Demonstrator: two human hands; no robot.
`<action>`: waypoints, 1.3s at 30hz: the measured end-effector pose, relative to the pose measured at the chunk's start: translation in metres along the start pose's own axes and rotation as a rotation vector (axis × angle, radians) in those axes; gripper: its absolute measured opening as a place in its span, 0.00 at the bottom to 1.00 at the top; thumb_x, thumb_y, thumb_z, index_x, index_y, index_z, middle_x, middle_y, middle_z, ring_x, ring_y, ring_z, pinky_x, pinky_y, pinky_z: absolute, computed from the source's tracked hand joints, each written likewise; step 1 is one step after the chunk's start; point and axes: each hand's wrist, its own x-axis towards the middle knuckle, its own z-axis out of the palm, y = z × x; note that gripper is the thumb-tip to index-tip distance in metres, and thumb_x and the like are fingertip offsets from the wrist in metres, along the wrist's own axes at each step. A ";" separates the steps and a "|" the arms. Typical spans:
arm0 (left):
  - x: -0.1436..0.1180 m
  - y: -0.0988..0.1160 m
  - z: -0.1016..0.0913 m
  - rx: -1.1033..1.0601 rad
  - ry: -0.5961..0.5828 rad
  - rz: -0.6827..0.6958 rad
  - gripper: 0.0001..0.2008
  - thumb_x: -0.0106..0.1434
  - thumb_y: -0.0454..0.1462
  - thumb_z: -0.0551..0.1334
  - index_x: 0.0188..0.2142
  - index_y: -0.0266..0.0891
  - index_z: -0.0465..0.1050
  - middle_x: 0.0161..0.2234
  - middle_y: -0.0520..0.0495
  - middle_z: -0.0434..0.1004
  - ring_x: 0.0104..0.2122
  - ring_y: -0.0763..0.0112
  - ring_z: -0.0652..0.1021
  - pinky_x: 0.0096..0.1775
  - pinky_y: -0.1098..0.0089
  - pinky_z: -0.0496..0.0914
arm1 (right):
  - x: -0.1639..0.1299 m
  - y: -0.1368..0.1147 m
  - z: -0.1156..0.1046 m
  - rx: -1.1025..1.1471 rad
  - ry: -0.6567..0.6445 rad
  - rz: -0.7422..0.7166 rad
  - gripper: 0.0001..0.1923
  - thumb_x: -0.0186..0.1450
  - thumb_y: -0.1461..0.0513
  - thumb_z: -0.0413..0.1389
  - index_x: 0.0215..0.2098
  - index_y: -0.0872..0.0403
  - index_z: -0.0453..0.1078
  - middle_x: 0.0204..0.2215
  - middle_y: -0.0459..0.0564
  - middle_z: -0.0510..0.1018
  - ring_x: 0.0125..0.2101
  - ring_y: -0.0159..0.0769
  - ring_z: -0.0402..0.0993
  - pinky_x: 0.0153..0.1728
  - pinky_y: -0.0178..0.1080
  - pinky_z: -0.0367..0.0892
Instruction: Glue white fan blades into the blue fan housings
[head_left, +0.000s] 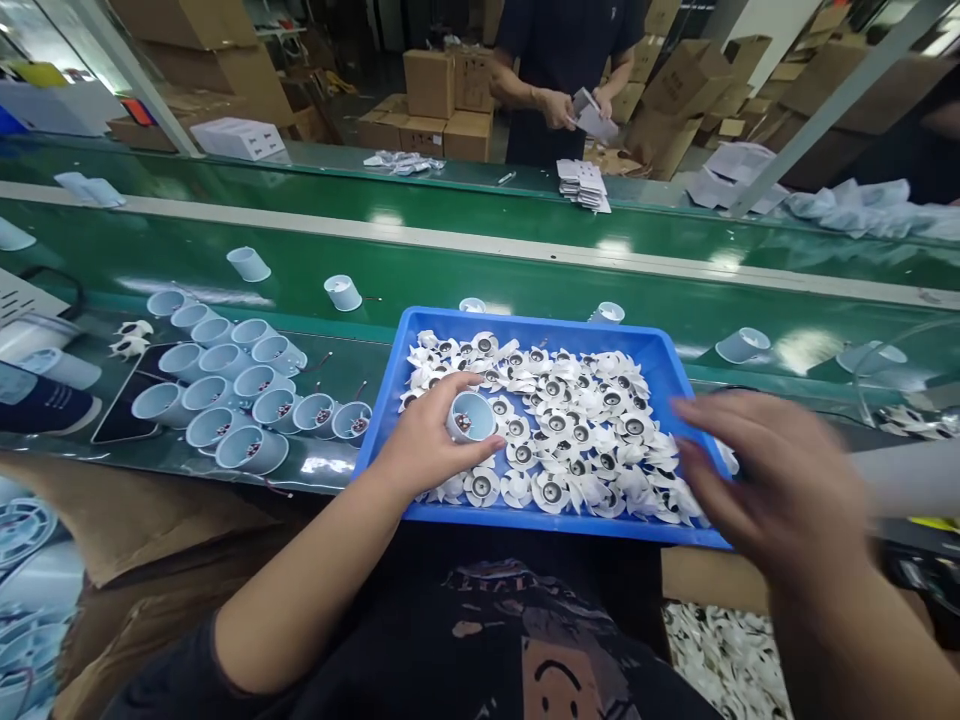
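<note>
A blue tray [390,385] in front of me is filled with several small white fan blades [577,430]. My left hand [427,440] rests over the tray's left side and grips a pale blue cylindrical housing [471,415], its open end towards me showing a motor inside. My right hand [765,480] hovers blurred over the tray's right edge, fingers spread, nothing visible in it.
A cluster of several pale blue housings [225,390] lies left of the tray. More housings [343,292] ride on the green conveyor belt [525,275] behind. A person [562,70] across the belt handles papers beside a paper stack [585,185]. Cardboard boxes stand behind.
</note>
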 end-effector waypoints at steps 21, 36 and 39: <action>-0.007 0.007 0.002 -0.162 -0.007 0.235 0.27 0.54 0.40 0.66 0.53 0.42 0.63 0.54 0.42 0.72 0.53 0.57 0.73 0.55 0.57 0.67 | 0.024 -0.060 0.023 1.155 -0.371 0.568 0.28 0.55 0.40 0.50 0.41 0.52 0.56 0.32 0.50 0.69 0.31 0.35 0.72 0.38 0.43 0.73; -0.028 0.043 0.001 0.033 -0.108 0.383 0.24 0.58 0.42 0.66 0.53 0.43 0.66 0.51 0.44 0.76 0.51 0.58 0.75 0.54 0.56 0.67 | 0.002 -0.096 0.012 1.066 -0.102 0.257 0.10 0.64 0.60 0.60 0.43 0.48 0.69 0.35 0.45 0.71 0.32 0.28 0.67 0.34 0.31 0.65; -0.032 0.044 0.005 0.079 -0.075 0.453 0.21 0.60 0.38 0.63 0.53 0.42 0.66 0.50 0.44 0.76 0.51 0.60 0.75 0.56 0.57 0.67 | 0.008 -0.106 0.007 0.507 -0.018 -0.026 0.06 0.66 0.64 0.56 0.41 0.51 0.70 0.36 0.47 0.67 0.36 0.31 0.66 0.37 0.35 0.63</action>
